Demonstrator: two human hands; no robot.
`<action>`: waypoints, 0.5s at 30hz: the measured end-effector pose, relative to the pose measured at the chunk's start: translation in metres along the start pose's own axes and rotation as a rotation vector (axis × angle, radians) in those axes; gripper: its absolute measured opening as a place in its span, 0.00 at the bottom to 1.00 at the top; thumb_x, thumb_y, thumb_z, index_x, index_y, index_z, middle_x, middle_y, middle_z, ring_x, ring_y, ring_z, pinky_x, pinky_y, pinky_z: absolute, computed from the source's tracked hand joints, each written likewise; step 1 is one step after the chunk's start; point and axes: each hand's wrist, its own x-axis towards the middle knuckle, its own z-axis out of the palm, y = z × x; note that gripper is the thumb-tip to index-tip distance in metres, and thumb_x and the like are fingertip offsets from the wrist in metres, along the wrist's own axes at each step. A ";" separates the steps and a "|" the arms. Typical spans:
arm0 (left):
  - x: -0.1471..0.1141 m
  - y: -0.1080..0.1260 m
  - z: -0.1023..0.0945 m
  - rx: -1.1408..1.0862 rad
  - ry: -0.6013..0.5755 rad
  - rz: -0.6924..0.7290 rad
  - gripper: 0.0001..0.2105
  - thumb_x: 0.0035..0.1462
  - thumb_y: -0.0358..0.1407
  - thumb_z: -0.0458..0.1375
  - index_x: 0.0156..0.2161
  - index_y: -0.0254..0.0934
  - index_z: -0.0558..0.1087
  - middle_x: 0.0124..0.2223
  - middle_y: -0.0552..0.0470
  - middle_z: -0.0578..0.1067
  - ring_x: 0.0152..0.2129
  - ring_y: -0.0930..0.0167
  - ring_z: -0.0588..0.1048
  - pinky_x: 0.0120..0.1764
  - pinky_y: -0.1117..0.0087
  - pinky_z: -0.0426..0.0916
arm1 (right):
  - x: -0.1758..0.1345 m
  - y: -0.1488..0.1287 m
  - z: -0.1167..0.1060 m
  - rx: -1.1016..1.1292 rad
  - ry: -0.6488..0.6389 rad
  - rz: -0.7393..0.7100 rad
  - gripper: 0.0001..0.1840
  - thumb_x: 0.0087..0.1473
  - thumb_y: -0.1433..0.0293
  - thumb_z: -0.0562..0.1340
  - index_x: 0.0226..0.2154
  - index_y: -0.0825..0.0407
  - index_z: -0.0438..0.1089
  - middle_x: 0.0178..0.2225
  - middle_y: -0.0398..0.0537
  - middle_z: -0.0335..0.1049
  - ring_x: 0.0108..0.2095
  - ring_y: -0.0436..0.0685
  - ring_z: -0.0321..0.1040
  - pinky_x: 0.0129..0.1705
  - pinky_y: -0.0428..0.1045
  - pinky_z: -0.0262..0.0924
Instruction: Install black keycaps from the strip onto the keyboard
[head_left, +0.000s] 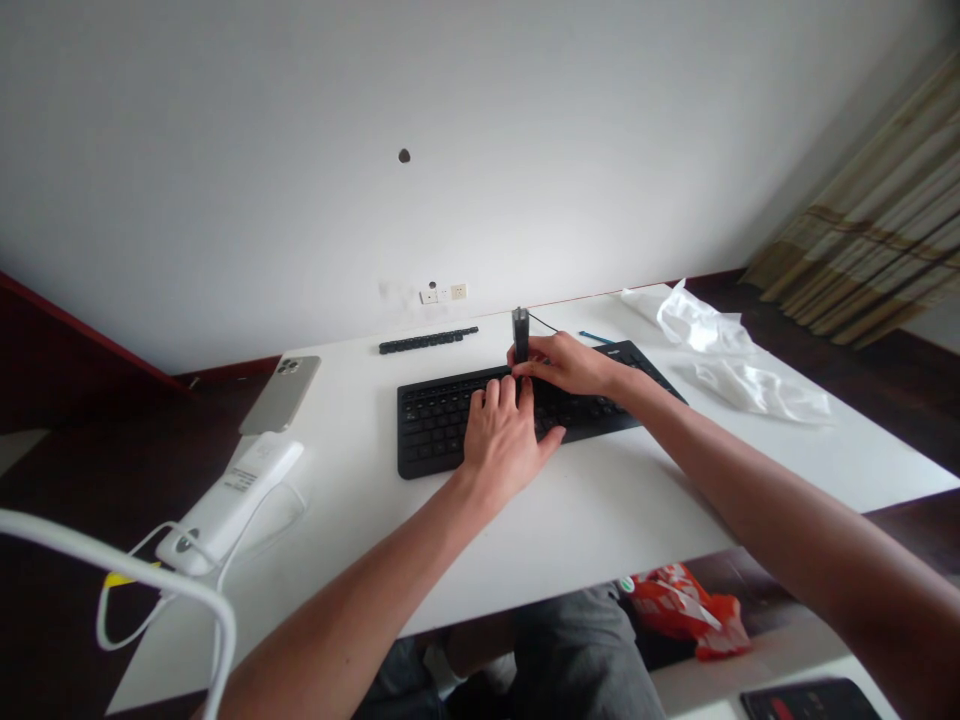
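A black keyboard [431,435] lies on the white table, slightly angled. My left hand [504,435] rests palm down on its middle keys, fingers stretched forward and thumb apart, holding nothing that I can see. Just beyond, my right hand [559,362] is closed around a black upright tool [520,330] with a blocky top. The tool stands over the keyboard's upper rows; its lower end is hidden by my fingers, so I cannot tell its exact kind. Behind the keyboard to the left, a row of loose black keycaps [427,342] sits on the table.
A phone [281,393] and a white device with a cable [232,500] lie at the left table edge. A thin blue stick [598,338] is behind the keyboard. Crumpled clear plastic [701,322] lies at right. A red bag [686,605] is below the front edge.
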 end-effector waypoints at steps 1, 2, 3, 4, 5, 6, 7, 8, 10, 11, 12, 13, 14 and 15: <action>0.000 0.000 0.000 0.000 0.002 0.001 0.32 0.65 0.54 0.55 0.65 0.32 0.67 0.55 0.36 0.71 0.52 0.53 0.66 0.54 0.53 0.63 | 0.000 -0.001 0.000 -0.019 -0.002 0.002 0.12 0.63 0.60 0.62 0.44 0.49 0.76 0.32 0.46 0.77 0.31 0.57 0.72 0.36 0.50 0.62; 0.000 0.000 0.000 -0.001 0.003 0.002 0.33 0.65 0.54 0.55 0.65 0.31 0.67 0.55 0.36 0.71 0.52 0.53 0.66 0.54 0.53 0.63 | 0.000 -0.002 -0.001 -0.032 0.001 0.005 0.12 0.63 0.61 0.62 0.43 0.49 0.76 0.32 0.46 0.77 0.31 0.57 0.72 0.36 0.50 0.62; 0.000 0.000 0.000 -0.001 0.004 0.002 0.33 0.65 0.54 0.56 0.65 0.31 0.67 0.55 0.36 0.71 0.52 0.53 0.66 0.54 0.53 0.63 | 0.000 -0.002 -0.001 -0.042 0.007 0.005 0.12 0.63 0.61 0.62 0.43 0.49 0.76 0.32 0.46 0.78 0.31 0.57 0.73 0.36 0.50 0.62; -0.001 -0.001 0.000 -0.001 0.006 0.003 0.33 0.64 0.54 0.56 0.65 0.31 0.67 0.55 0.36 0.71 0.52 0.53 0.66 0.54 0.53 0.63 | 0.000 -0.003 -0.001 -0.046 0.013 0.005 0.12 0.63 0.61 0.62 0.44 0.50 0.77 0.32 0.46 0.78 0.31 0.57 0.73 0.36 0.49 0.62; -0.001 -0.001 -0.001 0.000 0.010 0.006 0.33 0.64 0.54 0.56 0.64 0.30 0.67 0.55 0.36 0.71 0.52 0.53 0.67 0.54 0.53 0.63 | 0.000 -0.003 -0.002 -0.046 0.015 0.003 0.12 0.63 0.61 0.62 0.44 0.50 0.77 0.33 0.46 0.79 0.32 0.57 0.73 0.37 0.49 0.63; -0.001 -0.001 -0.001 0.003 0.015 0.010 0.33 0.64 0.54 0.56 0.64 0.30 0.67 0.55 0.36 0.71 0.51 0.53 0.67 0.54 0.53 0.63 | -0.001 -0.003 -0.002 -0.041 0.012 -0.001 0.13 0.63 0.61 0.63 0.44 0.50 0.77 0.33 0.46 0.79 0.32 0.57 0.74 0.37 0.49 0.63; -0.001 -0.001 -0.001 0.006 0.020 0.014 0.33 0.64 0.54 0.56 0.64 0.30 0.67 0.55 0.36 0.71 0.51 0.54 0.67 0.53 0.54 0.63 | -0.001 -0.003 -0.003 -0.034 0.005 -0.004 0.13 0.63 0.61 0.63 0.45 0.50 0.77 0.33 0.46 0.79 0.32 0.57 0.74 0.37 0.49 0.63; -0.001 -0.001 -0.002 0.008 0.025 0.017 0.32 0.64 0.54 0.56 0.63 0.30 0.68 0.55 0.36 0.71 0.51 0.54 0.67 0.53 0.54 0.63 | -0.002 -0.003 -0.003 -0.026 -0.001 -0.006 0.13 0.62 0.61 0.63 0.45 0.51 0.77 0.33 0.46 0.79 0.33 0.57 0.75 0.38 0.49 0.63; -0.001 -0.002 -0.002 0.011 0.032 0.020 0.32 0.64 0.54 0.56 0.63 0.30 0.68 0.54 0.36 0.72 0.51 0.54 0.67 0.53 0.54 0.64 | -0.002 -0.002 -0.005 -0.008 -0.009 -0.007 0.14 0.62 0.61 0.63 0.45 0.51 0.77 0.33 0.47 0.80 0.33 0.57 0.75 0.38 0.49 0.63; -0.001 -0.002 -0.002 0.011 0.035 0.019 0.32 0.64 0.54 0.57 0.63 0.31 0.68 0.54 0.37 0.72 0.51 0.54 0.67 0.53 0.54 0.64 | -0.003 -0.002 -0.005 -0.002 -0.012 -0.009 0.14 0.62 0.61 0.63 0.45 0.51 0.77 0.33 0.46 0.79 0.33 0.57 0.75 0.39 0.50 0.63; -0.001 -0.002 -0.002 0.009 0.038 0.018 0.32 0.64 0.54 0.57 0.63 0.31 0.68 0.54 0.36 0.72 0.51 0.54 0.67 0.53 0.54 0.64 | -0.003 -0.001 -0.006 0.002 -0.014 -0.010 0.14 0.62 0.60 0.63 0.45 0.51 0.77 0.33 0.46 0.79 0.33 0.57 0.75 0.39 0.50 0.63; -0.001 -0.002 -0.001 0.007 0.039 0.017 0.32 0.64 0.54 0.57 0.63 0.31 0.68 0.54 0.36 0.72 0.51 0.54 0.67 0.53 0.54 0.64 | -0.003 0.000 -0.007 0.009 -0.016 -0.011 0.15 0.62 0.60 0.63 0.45 0.51 0.77 0.33 0.46 0.79 0.33 0.57 0.74 0.39 0.50 0.63; -0.001 -0.002 -0.001 0.005 0.040 0.015 0.32 0.64 0.54 0.57 0.63 0.31 0.68 0.54 0.36 0.72 0.51 0.54 0.67 0.53 0.54 0.64 | -0.004 0.002 -0.007 0.024 -0.021 -0.009 0.15 0.62 0.59 0.63 0.45 0.51 0.77 0.33 0.46 0.79 0.33 0.57 0.74 0.39 0.50 0.63; -0.001 -0.002 -0.001 0.003 0.041 0.014 0.32 0.64 0.54 0.57 0.63 0.31 0.68 0.54 0.36 0.72 0.51 0.54 0.67 0.53 0.54 0.64 | -0.004 0.003 -0.007 0.048 -0.027 -0.004 0.16 0.62 0.58 0.63 0.44 0.51 0.77 0.33 0.46 0.79 0.33 0.57 0.74 0.38 0.50 0.63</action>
